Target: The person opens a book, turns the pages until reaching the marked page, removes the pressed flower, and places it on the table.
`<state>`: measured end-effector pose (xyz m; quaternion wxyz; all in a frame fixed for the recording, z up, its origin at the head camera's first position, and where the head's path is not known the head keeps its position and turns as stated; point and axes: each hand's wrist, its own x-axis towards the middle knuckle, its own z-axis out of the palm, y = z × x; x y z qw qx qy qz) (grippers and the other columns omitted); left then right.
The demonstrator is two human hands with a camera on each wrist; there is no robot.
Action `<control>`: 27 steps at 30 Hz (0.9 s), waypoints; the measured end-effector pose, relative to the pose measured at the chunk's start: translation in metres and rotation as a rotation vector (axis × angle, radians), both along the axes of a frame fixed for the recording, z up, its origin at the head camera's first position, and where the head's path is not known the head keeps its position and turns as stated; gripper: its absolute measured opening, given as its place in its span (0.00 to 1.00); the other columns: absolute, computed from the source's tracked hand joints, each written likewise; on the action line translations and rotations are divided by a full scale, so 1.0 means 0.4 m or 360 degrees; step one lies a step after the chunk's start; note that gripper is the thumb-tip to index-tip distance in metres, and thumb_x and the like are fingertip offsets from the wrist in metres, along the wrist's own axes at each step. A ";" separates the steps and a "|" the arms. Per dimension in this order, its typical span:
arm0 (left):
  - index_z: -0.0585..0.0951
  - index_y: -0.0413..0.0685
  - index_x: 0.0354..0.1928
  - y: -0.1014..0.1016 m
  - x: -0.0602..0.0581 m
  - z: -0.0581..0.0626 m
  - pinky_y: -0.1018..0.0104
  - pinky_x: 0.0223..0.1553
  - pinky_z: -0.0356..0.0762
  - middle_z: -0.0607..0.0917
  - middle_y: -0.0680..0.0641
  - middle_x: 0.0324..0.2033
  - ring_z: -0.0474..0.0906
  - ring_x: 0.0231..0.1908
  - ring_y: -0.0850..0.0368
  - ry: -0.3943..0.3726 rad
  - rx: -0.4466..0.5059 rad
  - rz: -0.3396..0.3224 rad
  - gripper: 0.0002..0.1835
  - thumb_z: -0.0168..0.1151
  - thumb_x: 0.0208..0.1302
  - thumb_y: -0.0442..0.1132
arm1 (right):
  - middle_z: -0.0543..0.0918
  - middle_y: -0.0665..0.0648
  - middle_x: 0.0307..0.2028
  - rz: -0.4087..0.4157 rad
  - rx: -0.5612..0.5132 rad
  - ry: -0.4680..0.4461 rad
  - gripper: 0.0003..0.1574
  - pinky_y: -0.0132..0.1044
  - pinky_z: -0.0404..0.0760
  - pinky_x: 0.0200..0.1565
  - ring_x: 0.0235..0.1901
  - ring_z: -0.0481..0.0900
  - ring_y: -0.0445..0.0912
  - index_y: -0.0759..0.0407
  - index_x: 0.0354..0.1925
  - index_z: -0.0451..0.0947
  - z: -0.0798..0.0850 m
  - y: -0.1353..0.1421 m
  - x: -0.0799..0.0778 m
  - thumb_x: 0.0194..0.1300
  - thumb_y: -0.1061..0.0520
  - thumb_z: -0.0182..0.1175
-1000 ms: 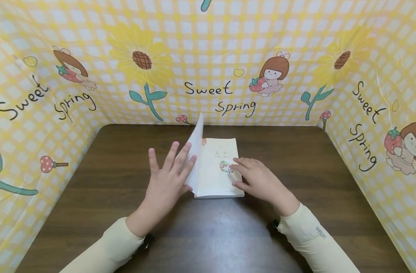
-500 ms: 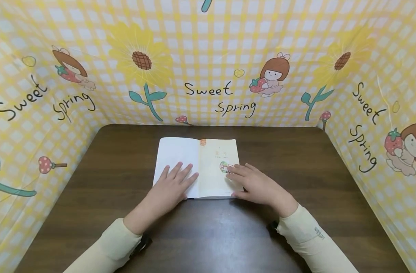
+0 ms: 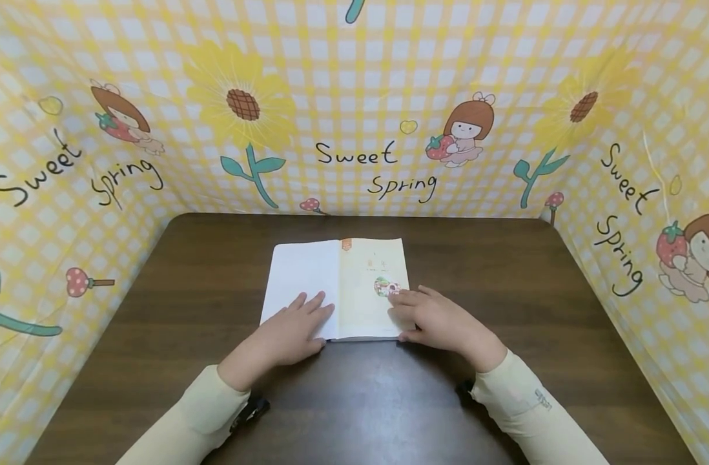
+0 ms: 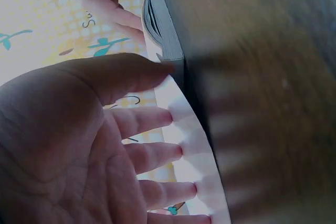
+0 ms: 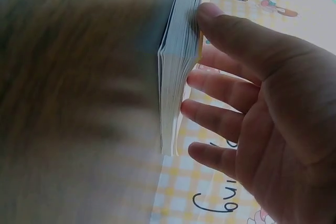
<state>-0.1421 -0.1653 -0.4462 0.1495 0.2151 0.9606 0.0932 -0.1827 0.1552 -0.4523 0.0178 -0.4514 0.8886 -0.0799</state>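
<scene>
A paperback book (image 3: 357, 310) lies opened near its front on the table, with a blank white leaf (image 3: 302, 271) to the left. Its cream right-hand page (image 3: 360, 265) bears faint characters and a small coloured picture. My left hand (image 3: 290, 332) rests its spread fingertips on the lower part of the white leaf, the thumb by the bottom edge near the spine. On the right, my right hand (image 3: 438, 320) touches the outer edge of the cream page with relaxed fingers. In the right wrist view its thumb (image 5: 210, 17) lies against the page block (image 5: 181, 35).
The dark wooden table (image 3: 215, 284) extends around the book on every side. A yellow checked cloth (image 3: 354, 84) with printed flowers and lettering walls off the back and both sides. Each wrist carries a dark device beneath its pale sleeve (image 3: 206, 407).
The raised white leaf has come down to the left and now lies flat. My left hand followed it down, then slid slightly toward the near edge. The right hand shifted slightly lower.
</scene>
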 end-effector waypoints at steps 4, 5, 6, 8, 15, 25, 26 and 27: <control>0.71 0.47 0.74 0.001 -0.003 -0.006 0.37 0.72 0.59 0.64 0.39 0.77 0.56 0.76 0.31 0.0002 0.0105 0.0056 0.37 0.61 0.71 0.59 | 0.85 0.53 0.59 0.0157 -0.0003 0.0248 0.13 0.61 0.74 0.64 0.61 0.81 0.50 0.52 0.49 0.87 0.001 0.001 0.002 0.68 0.50 0.69; 0.71 0.47 0.73 0.001 -0.004 -0.009 0.37 0.73 0.59 0.64 0.39 0.76 0.57 0.75 0.31 0.0010 0.0119 0.0070 0.37 0.60 0.71 0.60 | 0.87 0.51 0.55 0.0192 -0.0009 0.0327 0.10 0.59 0.77 0.61 0.57 0.83 0.49 0.51 0.47 0.87 0.001 0.000 0.003 0.68 0.51 0.68; 0.73 0.46 0.72 0.003 -0.004 -0.010 0.37 0.72 0.60 0.66 0.38 0.76 0.58 0.75 0.30 0.0027 0.0134 0.0080 0.36 0.60 0.71 0.61 | 0.88 0.50 0.52 0.0220 -0.0015 0.0402 0.08 0.57 0.79 0.59 0.53 0.85 0.47 0.51 0.44 0.88 0.002 -0.001 0.004 0.68 0.53 0.68; 0.75 0.45 0.71 0.008 -0.005 -0.012 0.36 0.70 0.64 0.69 0.38 0.74 0.62 0.73 0.30 0.0098 0.0142 0.0107 0.35 0.60 0.71 0.61 | 0.89 0.48 0.45 0.0246 -0.0027 0.0510 0.08 0.52 0.82 0.55 0.46 0.85 0.44 0.53 0.44 0.88 0.001 -0.003 0.005 0.67 0.56 0.67; 0.81 0.48 0.64 0.039 -0.006 -0.007 0.40 0.66 0.71 0.77 0.40 0.68 0.71 0.69 0.36 0.0463 0.0227 0.0033 0.27 0.67 0.68 0.53 | 0.72 0.42 0.20 0.0154 -0.0104 0.0499 0.14 0.35 0.74 0.32 0.22 0.69 0.40 0.48 0.27 0.72 0.007 -0.006 0.003 0.59 0.67 0.61; 0.82 0.51 0.63 0.073 0.017 -0.016 0.40 0.69 0.67 0.78 0.44 0.68 0.70 0.70 0.37 0.0312 0.0230 -0.0128 0.28 0.69 0.66 0.56 | 0.80 0.42 0.25 0.0067 -0.0281 0.0707 0.10 0.34 0.75 0.32 0.23 0.75 0.40 0.47 0.35 0.78 0.037 -0.009 0.010 0.66 0.64 0.60; 0.83 0.51 0.62 0.076 0.017 -0.018 0.40 0.68 0.68 0.78 0.45 0.68 0.70 0.69 0.38 0.0324 0.0222 -0.0112 0.28 0.69 0.66 0.57 | 0.82 0.42 0.27 0.0063 -0.0297 0.0722 0.09 0.35 0.76 0.33 0.25 0.78 0.40 0.47 0.36 0.79 0.040 -0.010 0.012 0.67 0.63 0.61; 0.83 0.51 0.61 0.079 0.017 -0.019 0.40 0.67 0.69 0.79 0.45 0.67 0.72 0.69 0.38 0.0340 0.0226 -0.0096 0.27 0.70 0.65 0.57 | 0.84 0.43 0.29 0.0061 -0.0317 0.0732 0.08 0.35 0.77 0.34 0.27 0.80 0.40 0.48 0.37 0.80 0.043 -0.011 0.014 0.68 0.62 0.62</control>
